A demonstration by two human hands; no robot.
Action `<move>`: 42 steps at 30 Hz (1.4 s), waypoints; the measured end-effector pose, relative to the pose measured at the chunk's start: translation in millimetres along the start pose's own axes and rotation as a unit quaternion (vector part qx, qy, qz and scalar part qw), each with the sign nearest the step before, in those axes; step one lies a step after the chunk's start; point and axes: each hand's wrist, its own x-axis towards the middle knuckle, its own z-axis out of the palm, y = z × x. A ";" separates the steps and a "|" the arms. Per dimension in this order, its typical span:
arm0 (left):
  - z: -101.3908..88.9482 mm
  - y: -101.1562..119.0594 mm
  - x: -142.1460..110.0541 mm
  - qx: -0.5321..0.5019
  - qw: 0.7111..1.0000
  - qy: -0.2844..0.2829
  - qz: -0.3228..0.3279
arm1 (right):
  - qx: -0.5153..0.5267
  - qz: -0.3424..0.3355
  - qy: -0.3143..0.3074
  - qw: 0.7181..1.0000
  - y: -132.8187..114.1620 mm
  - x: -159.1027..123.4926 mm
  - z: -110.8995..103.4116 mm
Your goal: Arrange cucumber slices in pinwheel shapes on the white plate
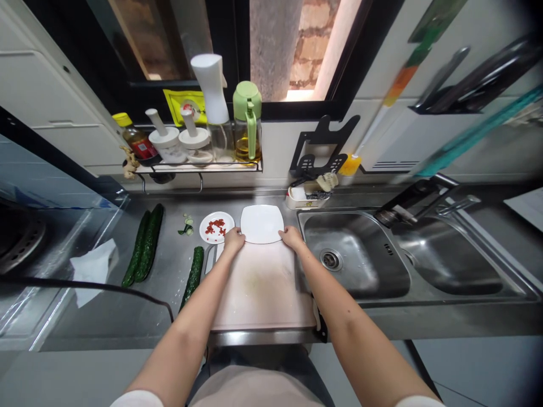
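Hands, left (233, 238) and right (292, 236), each grip an edge of the glossy white rounded-square plate (262, 224) beyond the pale cutting board (263, 288), fingertips hidden beneath.

1. Left hand (233, 238): bare; no ring, watch or glove is seen.
2. Right hand (292, 236): bare, likewise unadorned.
3. Forearms: uncovered to above the elbow.
4. Sleeves (138, 399): short, white, seen at both upper arms.
5. Apron (254, 387): beige, worn at the front.
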 end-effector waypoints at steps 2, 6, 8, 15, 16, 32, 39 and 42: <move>-0.8 7.1 0.1 0.091 0.995 0.023 0.025 | -0.010 0.000 -0.004 1.000 -0.5 0.0 -0.6; 0.3 23.9 1.2 0.250 0.966 0.049 0.045 | -0.024 0.000 -0.010 1.000 -1.5 -0.7 -1.5; 2.2 30.5 3.3 0.275 0.960 0.053 0.032 | -0.028 0.000 -0.011 1.000 -2.0 -1.5 -1.9; 4.8 36.4 11.9 0.305 0.950 0.065 0.022 | -0.036 -0.001 -0.010 0.999 -2.8 -3.8 -3.2; 3.7 35.9 12.3 0.308 0.949 0.064 0.024 | -0.036 -0.001 -0.010 0.999 -2.8 -3.9 -3.2; -39.5 -3.9 -59.3 0.206 0.970 0.078 0.102 | -0.011 -0.008 0.010 1.000 -4.3 -6.8 -4.4; -48.7 -50.8 -114.2 0.157 0.979 0.080 0.103 | 0.033 -0.012 0.039 0.999 -3.4 -9.0 -3.4; -58.6 -69.3 -127.9 0.153 0.979 0.097 0.096 | 0.063 -0.006 0.058 0.996 -1.4 -13.1 -4.5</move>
